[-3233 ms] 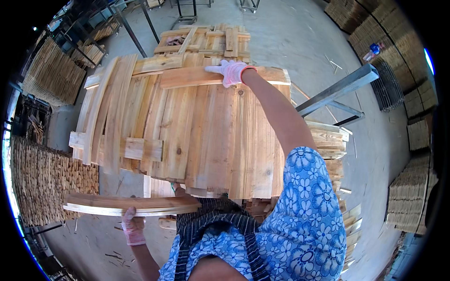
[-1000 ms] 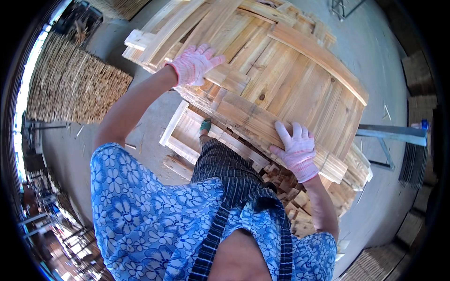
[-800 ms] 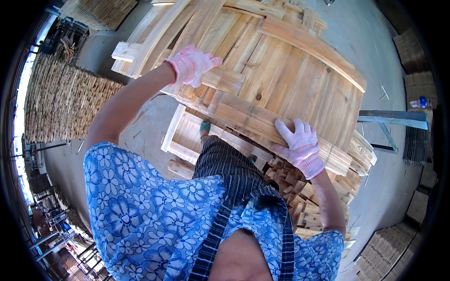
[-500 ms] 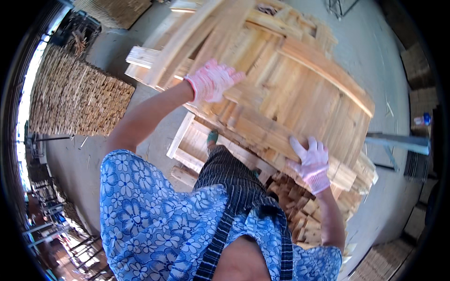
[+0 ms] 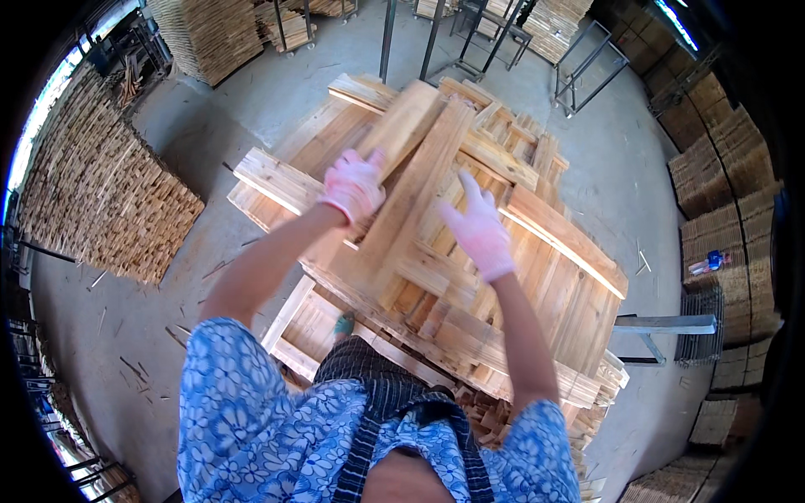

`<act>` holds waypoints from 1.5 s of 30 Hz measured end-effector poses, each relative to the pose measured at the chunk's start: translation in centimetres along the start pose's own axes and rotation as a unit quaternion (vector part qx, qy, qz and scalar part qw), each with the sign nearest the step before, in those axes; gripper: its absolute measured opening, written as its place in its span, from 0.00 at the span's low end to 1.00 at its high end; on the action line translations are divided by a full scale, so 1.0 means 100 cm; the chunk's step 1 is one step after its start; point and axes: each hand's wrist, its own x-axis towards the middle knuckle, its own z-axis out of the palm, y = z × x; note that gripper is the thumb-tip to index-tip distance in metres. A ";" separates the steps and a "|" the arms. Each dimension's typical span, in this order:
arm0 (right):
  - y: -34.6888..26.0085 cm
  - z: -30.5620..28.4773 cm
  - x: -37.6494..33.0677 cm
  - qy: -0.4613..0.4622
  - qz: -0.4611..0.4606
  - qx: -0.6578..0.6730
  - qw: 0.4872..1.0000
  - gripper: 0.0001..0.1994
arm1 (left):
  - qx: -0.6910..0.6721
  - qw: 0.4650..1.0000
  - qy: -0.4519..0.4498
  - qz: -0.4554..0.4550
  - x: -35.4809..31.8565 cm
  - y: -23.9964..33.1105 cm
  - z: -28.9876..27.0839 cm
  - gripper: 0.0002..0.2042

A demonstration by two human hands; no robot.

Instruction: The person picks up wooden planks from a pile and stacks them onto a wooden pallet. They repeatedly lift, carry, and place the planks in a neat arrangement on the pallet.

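Note:
I stand at a big stack of pale wooden boards (image 5: 553, 277). My left hand (image 5: 356, 184), in a pink and white glove, is closed around the edge of a long plank (image 5: 407, 121) that is raised at a slant over the stack. A second long plank (image 5: 411, 205) lies right beside it. Over the right edge of that second plank, my gloved right hand (image 5: 478, 226) has its fingers spread, the palm against the wood or just above it. Both forearms reach up from my blue flowered sleeves.
A low wooden frame (image 5: 289, 323) lies on the concrete floor by my foot. Piles of thin slats (image 5: 109, 193) fill the left side and more stand at the right (image 5: 721, 210). Metal racks (image 5: 495, 33) stand beyond the stack, a metal stand (image 5: 662, 327) to its right.
Both hands have left the near edge of the stack and moved up over it. The left hand has taken hold of a long plank and raised it; the right hand followed, fingers spread.

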 end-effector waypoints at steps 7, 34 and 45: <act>-0.061 0.118 0.089 0.090 0.187 -0.004 0.978 0.44 | -0.055 0.994 -0.067 0.067 0.017 -0.026 -0.016 0.38; -0.138 0.160 0.169 0.142 0.133 0.030 0.980 0.44 | -0.072 0.995 -0.068 -0.020 0.089 -0.154 -0.056 0.36; -0.162 0.239 0.219 0.078 0.188 0.048 0.978 0.28 | -0.166 0.971 -0.108 0.132 0.213 -0.238 0.018 0.24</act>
